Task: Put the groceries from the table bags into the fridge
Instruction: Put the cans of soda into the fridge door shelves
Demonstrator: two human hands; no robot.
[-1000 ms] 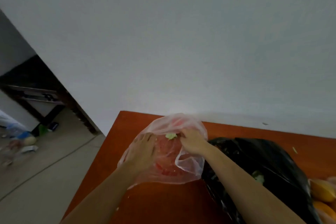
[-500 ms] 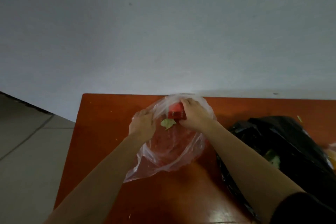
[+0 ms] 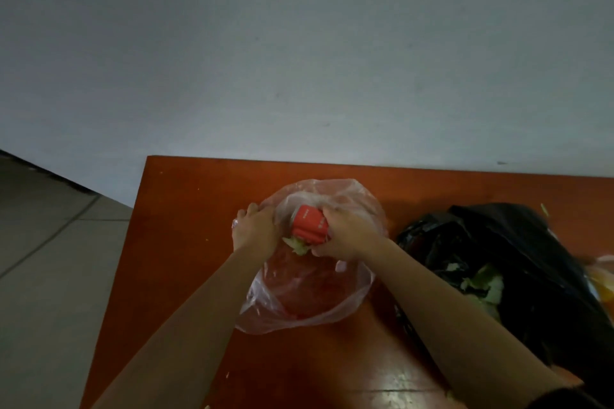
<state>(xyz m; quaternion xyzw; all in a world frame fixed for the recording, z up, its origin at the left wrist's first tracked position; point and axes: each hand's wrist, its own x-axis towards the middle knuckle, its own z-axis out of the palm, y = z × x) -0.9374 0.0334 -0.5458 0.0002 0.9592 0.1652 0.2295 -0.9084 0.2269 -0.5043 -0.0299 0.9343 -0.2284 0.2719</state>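
A clear plastic bag (image 3: 309,305) lies on the orange-brown table (image 3: 186,216). My right hand (image 3: 345,236) grips a red pack (image 3: 309,224) at the bag's mouth, and the pack is partly out of the bag. My left hand (image 3: 254,229) pinches the bag's left rim and holds it open. A pale green leaf scrap (image 3: 297,246) sits between the two hands. More red items show dimly through the plastic inside the bag.
A black plastic bag (image 3: 518,276) with pale green vegetables (image 3: 481,289) inside lies to the right. Something orange (image 3: 603,282) peeks out at the right edge. A grey wall stands behind the table. Tiled floor (image 3: 43,269) lies to the left.
My right hand has taken hold of the red pack and lifted it up out of the clear bag's mouth. The view has tilted down and shifted right.
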